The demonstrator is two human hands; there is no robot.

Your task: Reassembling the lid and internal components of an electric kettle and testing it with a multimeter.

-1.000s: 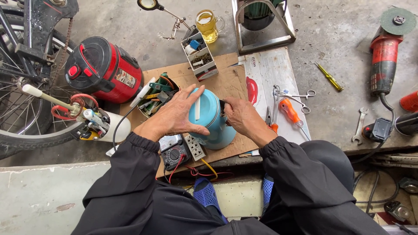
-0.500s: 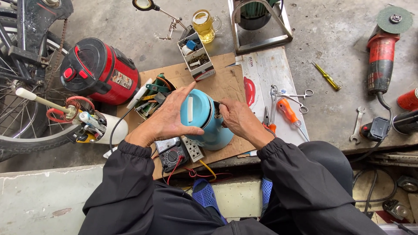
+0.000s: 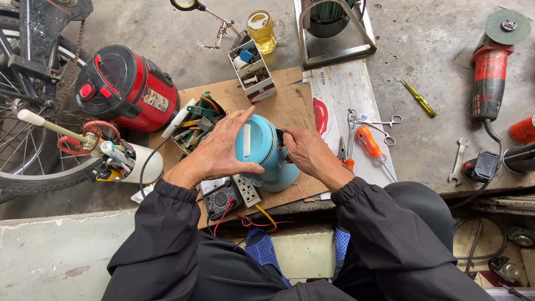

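A: Head view, item one: the left hand. How is it held?

B: It is spread wide, fingers extended and pressed flat against the side of a light-blue electric kettle, with the thumb hooked under the body. The kettle is steadied by it, not enclosed.

A: Item two: the right hand?

B: It is curled, fingertips pinched at the kettle's upper right edge. Whether a small tool is gripped there cannot be told.

A: Item three: the kettle itself?

B: It is recorded as rounded, light blue, with a white strip on top, tilted between both hands. It is placed on a cardboard sheet on the concrete floor, just beside a multimeter and a white power strip, with an orange-handled screwdriver near.
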